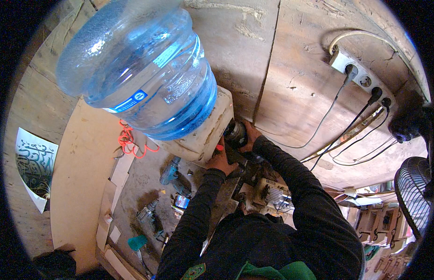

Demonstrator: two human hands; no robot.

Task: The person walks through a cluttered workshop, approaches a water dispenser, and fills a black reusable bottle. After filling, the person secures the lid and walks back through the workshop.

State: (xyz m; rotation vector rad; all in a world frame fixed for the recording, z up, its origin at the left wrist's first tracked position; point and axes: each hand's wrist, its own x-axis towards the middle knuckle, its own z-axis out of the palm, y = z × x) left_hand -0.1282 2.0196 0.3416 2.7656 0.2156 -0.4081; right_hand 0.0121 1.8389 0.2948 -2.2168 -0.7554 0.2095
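A big clear-blue water bottle [156,79] sits tilted in view on top of a stained white water dispenser [193,144]. At the dispenser's front, my left hand [220,162] is beside a small red tap lever [219,147], with its thumb stretched out and its other fingers partly hidden. My right hand [250,136] is wrapped round the side of a dark, round, cup-like container [235,134], close to the dispenser's front. The inside of that container cannot be made out.
A white power strip [357,72] with plugged cables hangs on the wooden wall. Below lie a teal cordless drill [170,172], another power tool [149,217], an orange coiled hose [133,142] and a motor-like machine [275,193]. A fan [413,193] stands at right.
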